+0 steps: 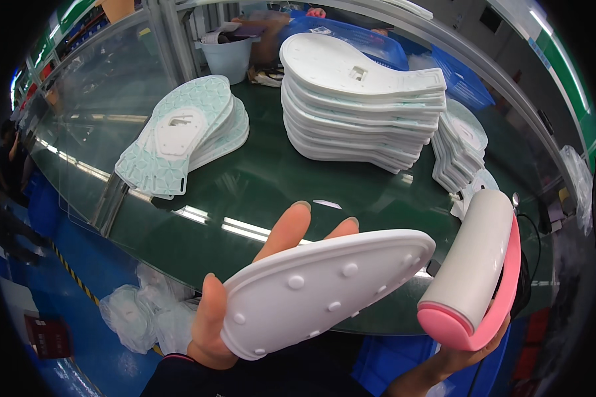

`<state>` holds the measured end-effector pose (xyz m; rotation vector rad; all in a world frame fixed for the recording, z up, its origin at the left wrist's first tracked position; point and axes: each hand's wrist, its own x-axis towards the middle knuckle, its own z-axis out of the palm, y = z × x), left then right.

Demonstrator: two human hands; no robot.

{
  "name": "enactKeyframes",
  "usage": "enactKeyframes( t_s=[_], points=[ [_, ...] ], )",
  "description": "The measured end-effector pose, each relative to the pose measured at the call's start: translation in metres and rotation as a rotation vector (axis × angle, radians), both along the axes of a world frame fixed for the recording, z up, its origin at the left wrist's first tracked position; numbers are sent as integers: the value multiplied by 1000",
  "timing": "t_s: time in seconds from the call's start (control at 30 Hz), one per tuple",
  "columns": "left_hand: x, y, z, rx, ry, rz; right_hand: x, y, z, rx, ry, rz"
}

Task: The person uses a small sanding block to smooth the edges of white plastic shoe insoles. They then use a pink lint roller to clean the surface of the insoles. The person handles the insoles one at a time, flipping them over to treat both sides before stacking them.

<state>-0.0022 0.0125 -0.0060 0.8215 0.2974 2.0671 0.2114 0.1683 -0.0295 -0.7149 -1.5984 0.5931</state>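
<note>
At the far left, a blue floor [102, 255] carries a yellow-and-black striped line, and clear plastic bags [136, 314] lie heaped beside a glossy green desk [258, 155]. On the desk's left side sits a short stack of pale-green patterned panels [208, 99]. Nearer, the person's left hand [212, 327] holds a white panel [324, 298], a rounded, tapering piece with small raised knobs, tilted above the desk's near edge. That grip is closed on the panel: the thumb is at its left end, and 2 fingertips show past its upper edge. Behind, a pale bucket [225, 58] stands left of a tall pile of white paddle-shaped panels [357, 116], with a blue basket [387, 49] beyond. Further right is a smaller stack of similar panels [460, 155]. In front of it, the right hand [473, 356] holds up a white-and-pink device [463, 264]; its grip seems clamped on the pink underside, though most fingers are hidden.
</note>
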Motion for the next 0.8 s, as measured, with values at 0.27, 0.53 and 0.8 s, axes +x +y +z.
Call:
enactKeyframes(
  t_s=[0.27, 0.53, 0.8],
  points=[
    [-1, -2, -1, -50, 34, 3, -24, 45, -12, -324, 31, -6],
    [3, 5, 9, -252, -19, 58, -6, 42, -16, -247, 193, 79],
    [12, 14, 11, -280, 2, 100, -15, -34, 26, 260, -360, 411]
  ],
)
